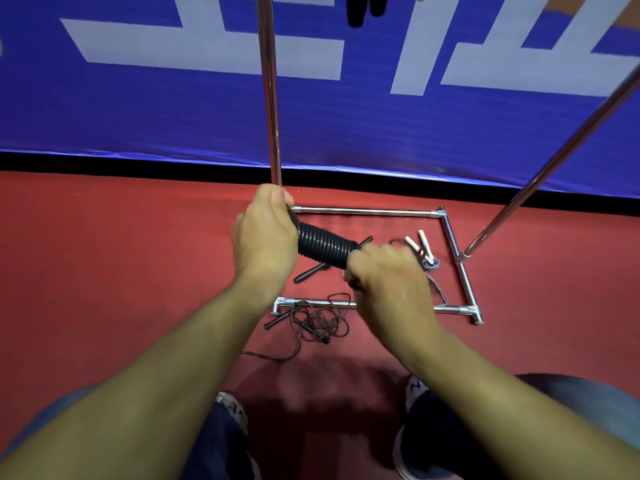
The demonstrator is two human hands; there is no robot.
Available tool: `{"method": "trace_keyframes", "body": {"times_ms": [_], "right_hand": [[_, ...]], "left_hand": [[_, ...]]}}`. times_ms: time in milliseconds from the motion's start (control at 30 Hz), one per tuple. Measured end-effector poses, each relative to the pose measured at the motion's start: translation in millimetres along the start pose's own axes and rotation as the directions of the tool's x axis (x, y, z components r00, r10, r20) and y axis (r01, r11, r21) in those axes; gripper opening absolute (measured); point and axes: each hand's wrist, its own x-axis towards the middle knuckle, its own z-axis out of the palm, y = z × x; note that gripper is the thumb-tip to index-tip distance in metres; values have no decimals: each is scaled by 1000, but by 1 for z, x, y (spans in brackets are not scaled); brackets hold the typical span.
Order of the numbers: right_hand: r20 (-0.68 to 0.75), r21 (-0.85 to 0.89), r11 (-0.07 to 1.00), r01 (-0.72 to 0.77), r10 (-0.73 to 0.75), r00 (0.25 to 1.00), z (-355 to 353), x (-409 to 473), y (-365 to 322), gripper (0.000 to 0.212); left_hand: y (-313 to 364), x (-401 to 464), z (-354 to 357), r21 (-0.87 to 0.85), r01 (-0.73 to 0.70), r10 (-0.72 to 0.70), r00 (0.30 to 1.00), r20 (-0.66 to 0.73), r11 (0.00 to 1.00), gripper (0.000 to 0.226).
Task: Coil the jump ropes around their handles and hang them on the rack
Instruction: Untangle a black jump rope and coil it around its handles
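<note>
**Coil could spring loose before hanging**

Rack [367, 212] frame stands on the floor. Coiled rope [323, 244] is held above it, left hand [265, 237] and right hand [388, 271] each clenched round an end. Loosening either hand may unwind it.

Nothing legible. Across the frame from ten to two o'clock, a blue banner [138, 126] carries large pale lettering [207, 46], cropped by the frame's top edge and unreadable.

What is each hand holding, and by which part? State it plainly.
Both hold one coiled black jump rope. The left hand grips its upper-left end; the right hand grips its lower-right end. The coils between stay bare.
</note>
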Motion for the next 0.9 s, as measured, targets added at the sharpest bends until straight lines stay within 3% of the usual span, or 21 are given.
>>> {"method": "trace_keyframes", "body": {"times_ms": [133,200,233,267,300,333,367,400,467,500,567,667,800,900], "right_hand": [[139,239,946,-221,192,972,10,-17,-8,12],[181,509,793,-335,282,942,16,-20,-15,14],[246,655,621,-431,364,899,19,-18,-18,17],[367,765,367,-529,426,827,21,-16,-22,19],[498,794,118,-596,436,750,23,-13,-26,17],[585,778,-48,-626,417,695,24,-10,-27,15],[611,757,-47,-652,405,680,23,-7,-28,17],[597,752,19,-659,405,693,22,-6,-26,22],[438,770,256,-584,453,776,18,-7,-21,28],[361,789,322,-523,445,819,16,-7,-19,33],[291,812,392,-432,370,882,16,-10,-15,39],[332,760,509,-405,232,914,18,-7,-7,28],[181,569,794,-212,130,975,24,-5,13,18],[194,431,874,-223,151,969,25,-4,16,11]], "left_hand": [[-1,3,0,-150,67,-83,991,-105,986,28],[-2,8,0,-205,110,-136,984,-116,972,29],[-2,9,0,-229,126,-155,981,-115,965,30],[-2,9,0,-247,129,-161,980,-118,960,30],[-1,9,1,-255,120,-155,980,-123,959,30],[0,8,1,-257,109,-145,981,-126,960,30],[0,8,1,-263,110,-148,981,-127,959,30],[-2,9,1,-281,132,-175,976,-132,951,31],[-7,16,-1,-348,208,-269,954,-136,914,34],[-10,20,-2,-376,239,-308,941,-136,895,36],[-13,25,-5,-404,257,-339,929,-147,878,37],[-12,25,-7,-406,245,-322,937,-133,880,37],[-12,23,-9,-439,263,-268,962,52,859,38],[-12,16,-12,-389,225,-127,957,262,893,38]]}}
